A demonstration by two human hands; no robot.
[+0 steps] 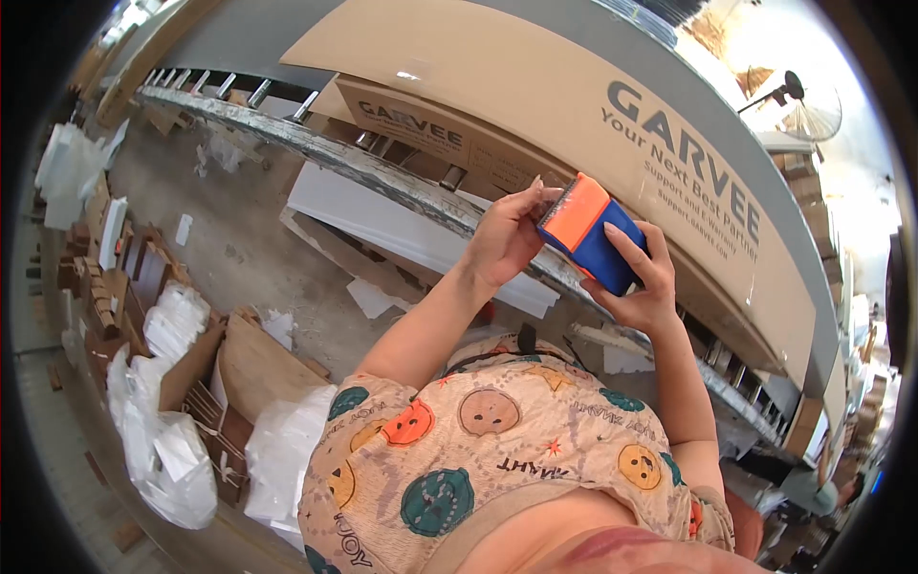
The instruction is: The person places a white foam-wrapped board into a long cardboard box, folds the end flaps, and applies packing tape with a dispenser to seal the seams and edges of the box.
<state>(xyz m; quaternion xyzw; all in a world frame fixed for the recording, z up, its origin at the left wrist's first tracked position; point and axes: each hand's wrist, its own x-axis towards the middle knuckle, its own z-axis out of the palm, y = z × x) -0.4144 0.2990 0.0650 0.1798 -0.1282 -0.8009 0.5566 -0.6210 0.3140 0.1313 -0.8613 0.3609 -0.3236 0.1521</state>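
My right hand (646, 287) is wrapped round the blue body of an orange-and-blue tape dispenser (601, 237), held tilted in front of me. Along the dispenser's upper left side runs a toothed cutting edge. At that edge are the fingers of my left hand (510, 237), drawn together in a pinch; whatever is between them is too small to make out. Just beyond both hands a large flat cardboard carton (535, 96) with dark print lies slanting across the roller conveyor (258, 94). A smaller printed carton (406, 120) shows beneath its near side.
To my left, cardboard scraps (253, 368) and white plastic wrapping (177, 469) are heaped on the floor. A white panel (382, 220) lies below the conveyor's worn rail. A fan (808, 105) stands at the far right, and another person (818, 488) is at the lower right.
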